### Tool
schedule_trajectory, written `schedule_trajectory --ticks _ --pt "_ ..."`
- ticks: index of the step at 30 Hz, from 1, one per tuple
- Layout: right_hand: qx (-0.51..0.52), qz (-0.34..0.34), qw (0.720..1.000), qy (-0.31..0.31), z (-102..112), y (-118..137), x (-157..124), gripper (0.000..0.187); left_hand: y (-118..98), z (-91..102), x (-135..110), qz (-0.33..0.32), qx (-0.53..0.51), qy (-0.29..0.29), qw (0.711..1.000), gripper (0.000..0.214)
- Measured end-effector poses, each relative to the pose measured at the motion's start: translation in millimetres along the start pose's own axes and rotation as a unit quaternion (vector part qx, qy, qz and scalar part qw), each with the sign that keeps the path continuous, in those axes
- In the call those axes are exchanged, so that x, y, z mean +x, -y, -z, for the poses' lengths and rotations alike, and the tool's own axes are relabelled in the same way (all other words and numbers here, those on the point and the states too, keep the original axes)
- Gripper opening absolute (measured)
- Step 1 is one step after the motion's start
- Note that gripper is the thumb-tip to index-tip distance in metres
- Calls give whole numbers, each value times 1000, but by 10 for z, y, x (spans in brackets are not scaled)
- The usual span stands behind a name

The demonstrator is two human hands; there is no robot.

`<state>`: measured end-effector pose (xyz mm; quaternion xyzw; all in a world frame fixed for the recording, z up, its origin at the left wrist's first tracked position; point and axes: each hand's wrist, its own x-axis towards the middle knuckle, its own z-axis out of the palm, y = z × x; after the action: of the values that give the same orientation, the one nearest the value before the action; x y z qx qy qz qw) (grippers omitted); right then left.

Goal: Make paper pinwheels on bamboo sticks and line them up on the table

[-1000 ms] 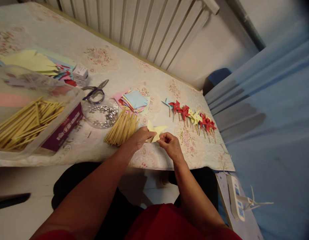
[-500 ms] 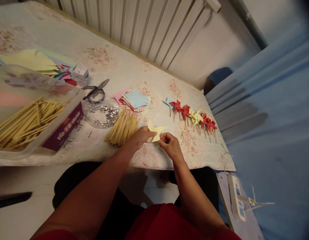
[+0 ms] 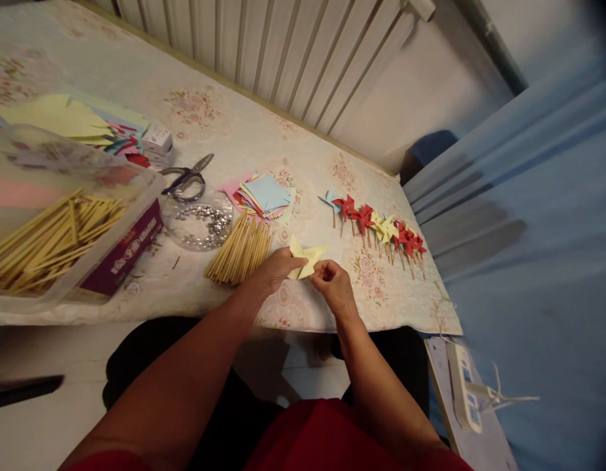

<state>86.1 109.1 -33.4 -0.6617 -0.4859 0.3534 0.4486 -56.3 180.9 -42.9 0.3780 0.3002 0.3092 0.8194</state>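
My left hand point(image 3: 276, 269) and my right hand point(image 3: 332, 284) both pinch a small yellow paper piece point(image 3: 305, 256) just above the table's near edge. Its corners stick up like pinwheel blades. A pile of wooden sticks point(image 3: 240, 250) lies just left of my left hand. A row of finished red, yellow and blue paper pinwheels on sticks point(image 3: 378, 229) lies to the right of my hands. A stack of coloured paper squares point(image 3: 263, 196) sits behind the sticks.
A clear lid of shiny pins point(image 3: 199, 224) and scissors point(image 3: 187, 180) lie left of centre. A plastic box of more sticks point(image 3: 48, 239) stands at the left, with coloured paper sheets point(image 3: 62, 119) and small white boxes point(image 3: 157, 142) behind. A radiator point(image 3: 283, 52) lines the back; a power strip point(image 3: 462, 386) lies bottom right.
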Motion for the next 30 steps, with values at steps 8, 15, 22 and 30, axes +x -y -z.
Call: schedule_trajectory --ticks 8,15,22,30 --pt "-91 9 994 -54 -25 73 -29 14 26 3 33 -5 -24 5 1000 22" --pt "-116 42 991 -53 -24 71 -41 15 91 40 77 -30 -39 9 999 25" --pt "-115 43 991 -57 -26 99 -39 15 148 70 117 4 -55 -16 998 17" --pt "-123 67 989 -49 -10 124 -34 17 132 66 145 20 -82 -7 996 7"
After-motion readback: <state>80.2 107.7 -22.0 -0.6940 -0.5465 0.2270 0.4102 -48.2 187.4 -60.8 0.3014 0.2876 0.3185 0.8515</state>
